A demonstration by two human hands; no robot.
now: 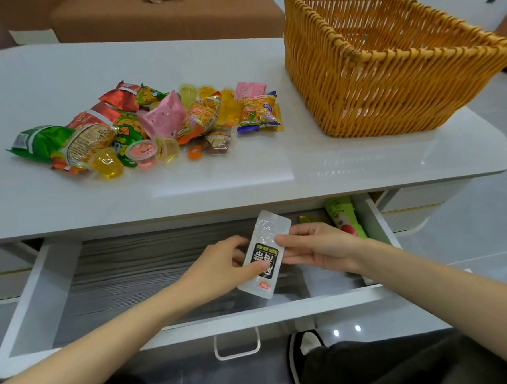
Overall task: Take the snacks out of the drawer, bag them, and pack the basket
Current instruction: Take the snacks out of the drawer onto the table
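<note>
Over the pulled-out white drawer [42, 293] with its grey wood-grain floor, both hands hold a clear plastic snack pouch with a black label [264, 250], tilted with its top end toward the counter. The left hand [218, 265] grips the pouch's lower left side, thumb on the front and fingers curled behind. The right hand [318, 247] pinches its right edge between thumb and fingers. A green tube-shaped packet [341, 213] lies in the drawer's far right corner. On the glossy white counter [187, 190], a heap of colourful snack packets and jelly cups [153, 123] sits near the left side of the woven orange wicker basket [387, 73].
</note>
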